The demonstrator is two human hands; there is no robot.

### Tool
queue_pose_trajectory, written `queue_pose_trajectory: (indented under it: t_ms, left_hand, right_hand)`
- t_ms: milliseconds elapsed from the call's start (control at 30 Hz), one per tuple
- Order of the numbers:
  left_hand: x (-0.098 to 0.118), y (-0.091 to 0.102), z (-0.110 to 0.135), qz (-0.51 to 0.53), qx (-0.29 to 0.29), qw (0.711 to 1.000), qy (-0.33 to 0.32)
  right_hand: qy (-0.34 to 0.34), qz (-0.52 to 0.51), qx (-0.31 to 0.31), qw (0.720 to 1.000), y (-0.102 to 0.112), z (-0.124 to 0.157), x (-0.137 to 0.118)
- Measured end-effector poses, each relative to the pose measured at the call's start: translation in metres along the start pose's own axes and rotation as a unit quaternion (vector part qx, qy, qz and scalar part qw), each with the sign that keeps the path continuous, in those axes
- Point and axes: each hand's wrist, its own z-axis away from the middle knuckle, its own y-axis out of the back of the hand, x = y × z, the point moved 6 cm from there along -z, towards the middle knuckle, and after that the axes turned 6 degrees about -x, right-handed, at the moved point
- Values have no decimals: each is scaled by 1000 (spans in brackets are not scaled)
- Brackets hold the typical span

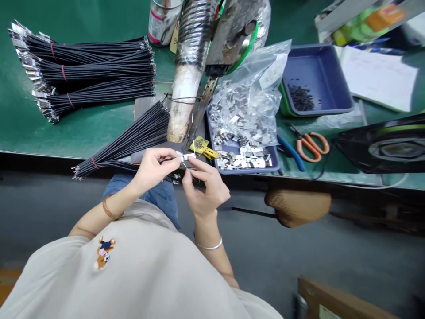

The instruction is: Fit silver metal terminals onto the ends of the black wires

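Observation:
My left hand [153,168] is closed in a pinch on a thin black wire end just off the table's front edge. My right hand [203,186] is closed too, pinching a small silver metal clip [187,156] against that wire tip. Both hands meet in front of a fanned bundle of black wires [133,139] tied with a red band. A blue tray [247,169] full of loose metal clips lies right of my hands, with a clear bag of clips [247,104] resting on it.
Several tied bundles of finished black wires [86,73] lie at the back left on the green table [20,124]. A wrapped machine [195,66] stands in the middle. Orange-handled scissors [310,144], a blue bin [318,79] and papers [378,77] are to the right.

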Motion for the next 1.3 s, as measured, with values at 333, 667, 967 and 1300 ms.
queue_pose_trajectory:
  t_ms: [333,667,967,1300]
  left_hand:
    - [1,-2,1,-37,45,998,2]
    - [2,-2,1,-69,85,994,-13]
    - [8,-4,1,-80,92,992,-38]
    - [16,-7,6,-190,76,977,-53]
  right_hand:
    - [-100,-51,9,994,-2,-4,11]
    - [-128,-84,4,988,-5,-8,15]
    - [-68,-26,4,997,-1,-18,6]
    - [-75,-24,-12,997,1,-15,7]
